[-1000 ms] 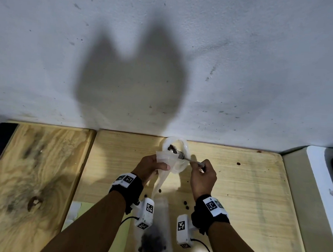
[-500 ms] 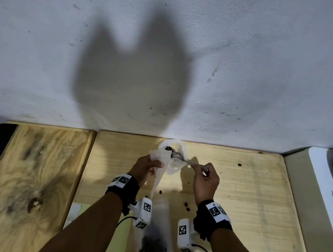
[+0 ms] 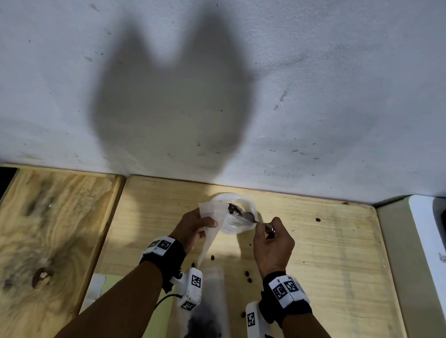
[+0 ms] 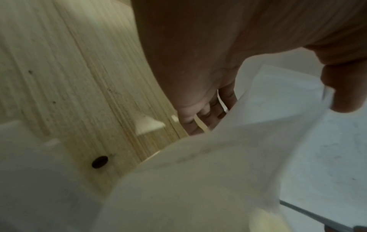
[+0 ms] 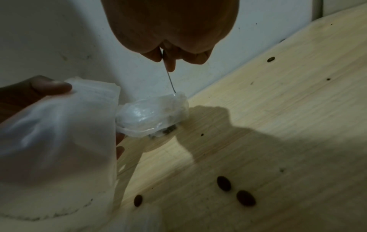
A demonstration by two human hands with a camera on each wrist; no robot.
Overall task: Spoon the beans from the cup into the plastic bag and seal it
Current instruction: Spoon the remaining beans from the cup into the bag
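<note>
A translucent plastic cup (image 3: 236, 222) stands on the wooden table near the wall, with dark beans (image 3: 232, 209) inside. My right hand (image 3: 271, 238) pinches the handle of a metal spoon (image 3: 249, 217) whose bowl is down in the cup (image 5: 152, 116). My left hand (image 3: 191, 228) grips the top edge of the clear plastic bag (image 3: 209, 214) beside the cup's left rim. The bag (image 5: 59, 133) hangs down toward me, and a dark heap of beans (image 3: 203, 328) lies in its bottom. In the left wrist view the bag (image 4: 218, 172) fills the frame under my thumb.
Loose beans (image 5: 223, 183) are scattered on the table (image 3: 328, 252) between my wrists and to the right. The white wall (image 3: 220, 91) rises right behind the cup. A second wooden board (image 3: 46, 224) adjoins at left, a white ledge (image 3: 424, 257) at right, a pale sheet (image 3: 112, 292) by my left forearm.
The spoon's bowl has slid from the cup's far left side back toward the right, lower in the cup. My left hand keeps hold of the bag's top and has barely shifted.
</note>
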